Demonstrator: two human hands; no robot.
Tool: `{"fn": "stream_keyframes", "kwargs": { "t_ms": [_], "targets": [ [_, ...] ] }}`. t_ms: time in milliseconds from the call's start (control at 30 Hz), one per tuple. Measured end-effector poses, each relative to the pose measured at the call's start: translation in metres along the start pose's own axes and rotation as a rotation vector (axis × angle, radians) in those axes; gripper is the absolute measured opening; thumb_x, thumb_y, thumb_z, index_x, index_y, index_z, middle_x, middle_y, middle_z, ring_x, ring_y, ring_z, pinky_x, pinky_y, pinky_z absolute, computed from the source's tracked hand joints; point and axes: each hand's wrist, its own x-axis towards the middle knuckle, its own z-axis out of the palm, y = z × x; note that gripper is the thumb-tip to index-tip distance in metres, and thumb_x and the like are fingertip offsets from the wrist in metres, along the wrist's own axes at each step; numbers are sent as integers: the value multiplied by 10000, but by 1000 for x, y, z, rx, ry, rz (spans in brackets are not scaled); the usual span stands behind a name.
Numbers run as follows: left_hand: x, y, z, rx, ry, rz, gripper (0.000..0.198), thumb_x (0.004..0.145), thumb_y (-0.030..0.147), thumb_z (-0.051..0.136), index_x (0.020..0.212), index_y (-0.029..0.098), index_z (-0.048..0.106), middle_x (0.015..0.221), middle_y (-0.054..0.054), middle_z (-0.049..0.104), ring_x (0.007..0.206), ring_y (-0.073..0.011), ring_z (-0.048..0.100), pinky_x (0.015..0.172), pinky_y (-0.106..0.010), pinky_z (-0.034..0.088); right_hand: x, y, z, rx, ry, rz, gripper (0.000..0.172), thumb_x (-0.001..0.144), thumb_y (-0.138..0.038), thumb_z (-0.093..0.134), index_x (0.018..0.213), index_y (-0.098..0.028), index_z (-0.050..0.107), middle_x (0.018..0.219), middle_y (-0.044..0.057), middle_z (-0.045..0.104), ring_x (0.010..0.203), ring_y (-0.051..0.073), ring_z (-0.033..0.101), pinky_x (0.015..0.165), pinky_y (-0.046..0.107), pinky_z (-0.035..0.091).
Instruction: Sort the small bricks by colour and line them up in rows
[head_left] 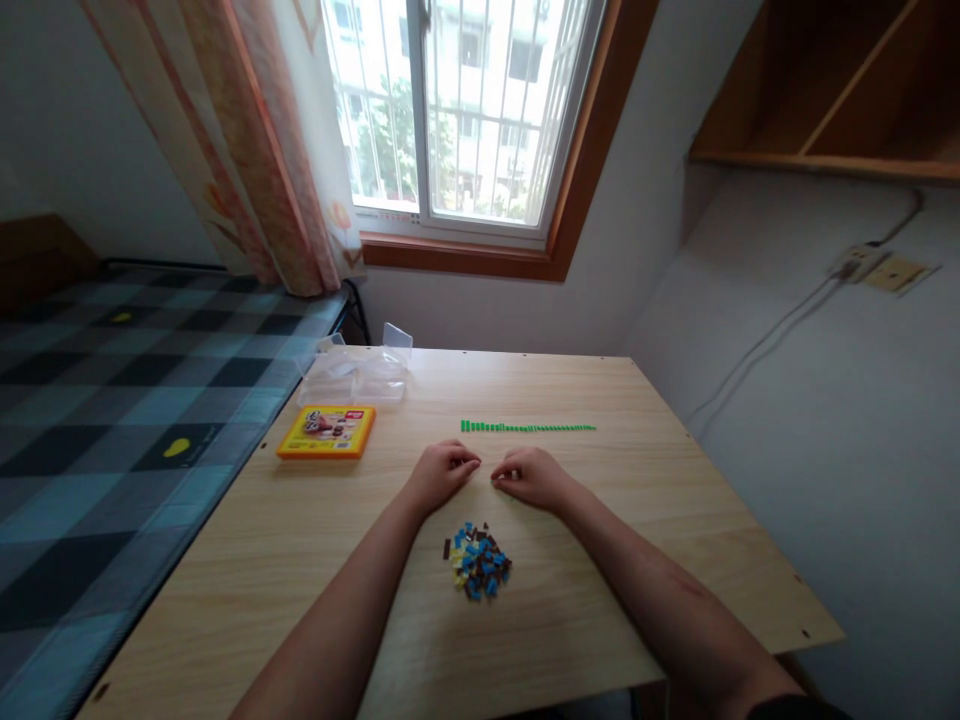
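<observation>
Mid-frame, your left hand point(448, 473) and right hand point(525, 476) curl fingers point(466, 467) inward, pinch unclear, beyond the bricks point(484, 563); table point(652, 470) reaches its right edge point(734, 500); yellow box point(327, 434), left, label point(330, 427) unreadable.

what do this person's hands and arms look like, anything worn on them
The left hand and right hand wear no gloves. Both forearms are bare, with no watch showing. A dark sleeve edges the right arm; no left sleeve is in view.

Daylight from blown-out window point(480, 115), surroundings dim (wide-angle stretch near edges)
</observation>
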Motion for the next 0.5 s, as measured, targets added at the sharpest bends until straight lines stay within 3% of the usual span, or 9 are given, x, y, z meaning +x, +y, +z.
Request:
{"fn": "stream_keyframes", "kwargs": {
  "t_ms": [300, 400, 500],
  "targets": [
    [0, -4, -2, -8, -23, 2, 192, 881, 297, 635, 826, 194, 787, 852, -54, 729, 795, -182, 659, 749, -292, 497, -2, 6, 4, -61, 107, -34, 139, 871, -236, 664, 881, -261, 801, 827, 9, 742, 749, 143, 653, 704, 232, 445],
    [0, -6, -3, -17, -33, -10, 215, 889, 321, 623, 838, 189, 785, 874, -60, 728, 804, -186, 660, 749, -297, 496, -17, 38, -21, -31, 285, 61, 127, 879, -281, 670, 871, -260, 795, 825, 15, 747, 731, 146, 653, 702, 236, 464],
    [1, -7, -4, -7, -43, -21, 232, 890, 344, 618, 846, 186, 782, 875, -63, 726, 802, -192, 659, 740, -304, 492, -47, 86, -62, -70, 459, 191, 221, 902, -340, 612, 915, -205, 787, 820, 65, 739, 704, 177, 636, 673, 274, 476]
  ]
}}
